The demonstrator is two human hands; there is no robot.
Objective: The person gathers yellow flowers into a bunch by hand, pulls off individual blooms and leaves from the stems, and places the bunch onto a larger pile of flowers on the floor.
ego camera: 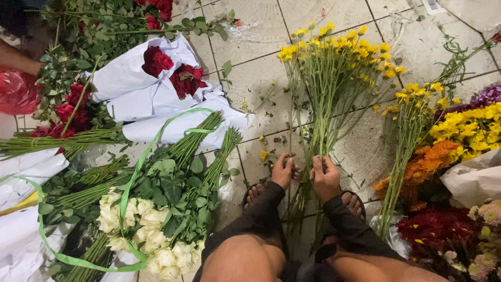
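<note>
A bunch of small yellow flowers (334,57) on long green stems lies on the tiled floor in front of me. My left hand (285,171) and my right hand (324,177) both grip the lower part of its stems (308,156), side by side, just above my sandalled feet. Both wrists wear dark sleeves. My bare knees show at the bottom edge.
White roses (151,230) with a green ribbon lie at lower left. Red roses (172,68) in white paper lie at upper left. More yellow, orange and dark red flowers (454,151) are piled at right. Another person's arm (15,60) is at far left.
</note>
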